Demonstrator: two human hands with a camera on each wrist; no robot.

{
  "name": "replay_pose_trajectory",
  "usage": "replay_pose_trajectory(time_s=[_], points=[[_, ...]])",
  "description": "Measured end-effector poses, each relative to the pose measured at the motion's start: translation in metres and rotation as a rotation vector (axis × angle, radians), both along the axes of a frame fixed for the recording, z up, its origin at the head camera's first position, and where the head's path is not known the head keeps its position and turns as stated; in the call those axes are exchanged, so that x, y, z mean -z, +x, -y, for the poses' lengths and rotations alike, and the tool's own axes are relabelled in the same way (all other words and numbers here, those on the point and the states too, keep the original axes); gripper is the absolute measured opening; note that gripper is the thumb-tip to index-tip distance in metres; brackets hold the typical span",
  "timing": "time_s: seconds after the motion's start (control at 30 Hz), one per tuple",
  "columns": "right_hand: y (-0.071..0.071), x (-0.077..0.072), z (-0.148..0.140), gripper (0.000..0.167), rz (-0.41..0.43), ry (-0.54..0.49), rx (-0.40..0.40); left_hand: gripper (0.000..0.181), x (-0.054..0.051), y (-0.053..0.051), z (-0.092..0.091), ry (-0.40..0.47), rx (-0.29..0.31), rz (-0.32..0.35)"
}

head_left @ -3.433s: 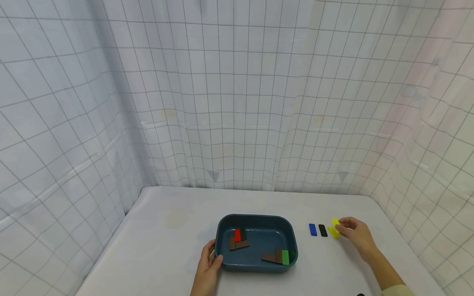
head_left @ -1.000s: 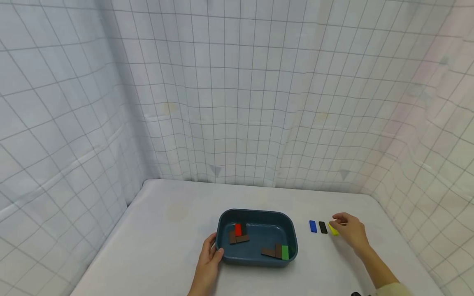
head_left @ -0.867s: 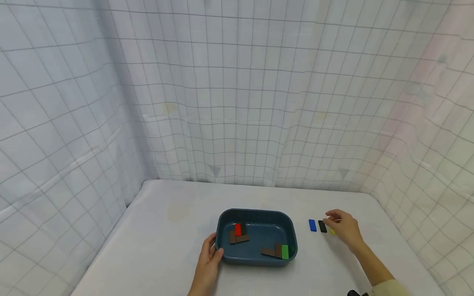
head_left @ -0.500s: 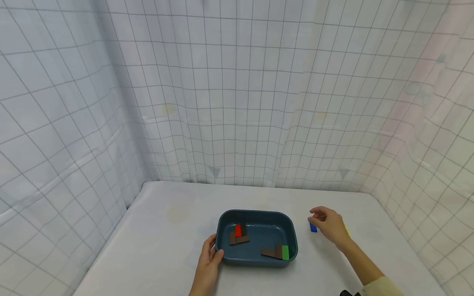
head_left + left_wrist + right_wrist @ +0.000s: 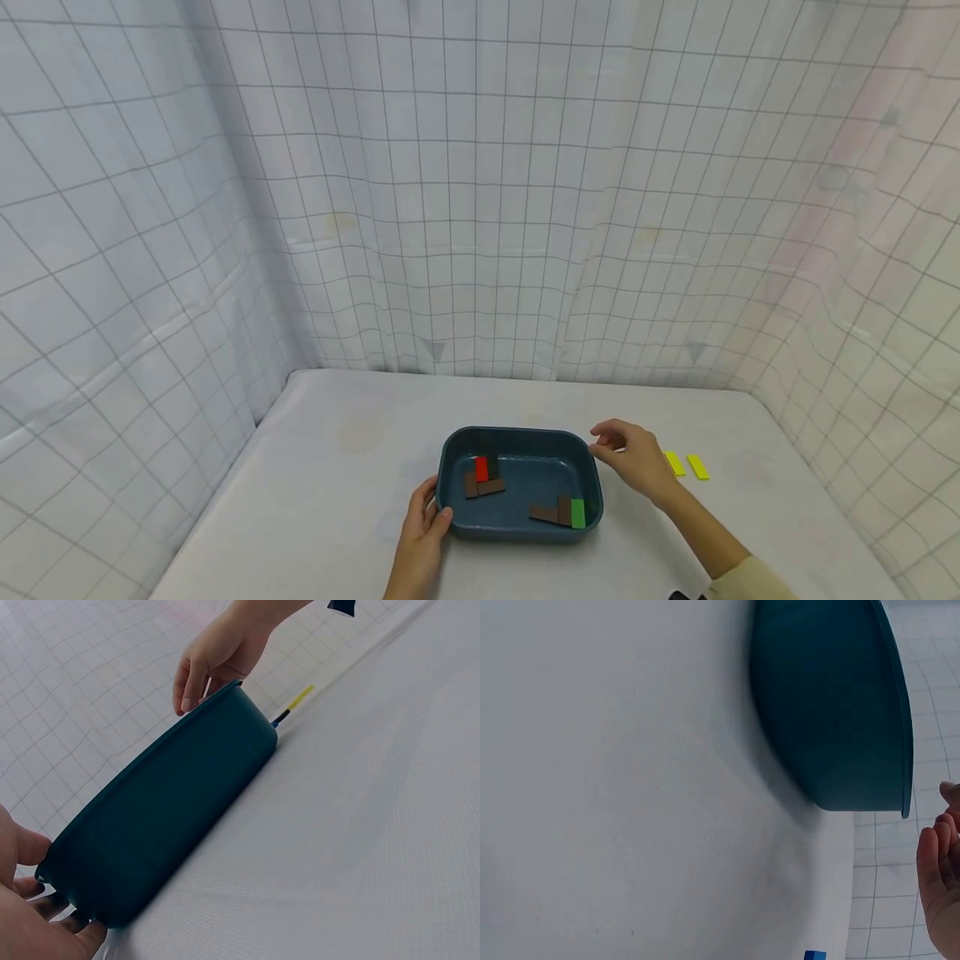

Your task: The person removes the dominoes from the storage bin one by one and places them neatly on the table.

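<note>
A dark teal plastic box (image 5: 517,533) stands on the white table, and my left hand (image 5: 417,542) holds its left end, thumb at the front corner and fingers along the outer wall. Inside lie small flat tiles: a red tile (image 5: 482,468), a green tile (image 5: 577,513) and several brown or dark tiles (image 5: 491,486). My right hand (image 5: 637,461) hovers at the box's right rim, fingers loosely bent; I see nothing held in it. Two yellow tiles (image 5: 697,467) lie behind it. A blue tile (image 5: 815,955) shows at the bottom of the right wrist view; in the head view the hand hides it.
The row of tiles, with a black tile (image 5: 281,717) in it, lies to the right of the box. White gridded cloth (image 5: 480,208) closes the table in at the back and both sides.
My right hand has moved left from the yellow tiles, past the black and blue ones, to the box's right rim. The yellow tiles now lie side by side. My left hand has stayed on the box.
</note>
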State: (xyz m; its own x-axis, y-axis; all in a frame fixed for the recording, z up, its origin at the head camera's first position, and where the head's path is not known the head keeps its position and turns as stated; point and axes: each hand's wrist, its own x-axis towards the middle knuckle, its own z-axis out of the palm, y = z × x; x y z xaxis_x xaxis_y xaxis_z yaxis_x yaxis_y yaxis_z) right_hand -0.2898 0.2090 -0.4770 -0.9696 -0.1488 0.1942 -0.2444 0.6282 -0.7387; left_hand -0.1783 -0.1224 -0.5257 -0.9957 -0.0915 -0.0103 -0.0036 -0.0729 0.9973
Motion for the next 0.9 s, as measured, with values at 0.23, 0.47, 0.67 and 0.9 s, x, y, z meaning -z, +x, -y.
replay_pose_trajectory(time_s=[0.23,0.47,0.67,0.9], points=[[0.005,0.005,0.017,0.020,-0.126,-0.002,-0.247,0.055,0.001,0.002,-0.001,-0.006,-0.001,-0.004],[0.007,0.011,0.039,0.018,-0.157,0.019,-0.522,0.054,0.001,0.003,-0.002,-0.010,-0.001,0.002],[0.004,0.015,0.052,0.024,-0.091,0.148,-0.640,0.055,0.001,0.002,-0.001,-0.015,0.006,0.001],[0.002,0.014,0.063,0.032,-0.016,0.374,-0.698,0.056,0.001,-0.001,-0.001,-0.001,-0.002,0.020]])
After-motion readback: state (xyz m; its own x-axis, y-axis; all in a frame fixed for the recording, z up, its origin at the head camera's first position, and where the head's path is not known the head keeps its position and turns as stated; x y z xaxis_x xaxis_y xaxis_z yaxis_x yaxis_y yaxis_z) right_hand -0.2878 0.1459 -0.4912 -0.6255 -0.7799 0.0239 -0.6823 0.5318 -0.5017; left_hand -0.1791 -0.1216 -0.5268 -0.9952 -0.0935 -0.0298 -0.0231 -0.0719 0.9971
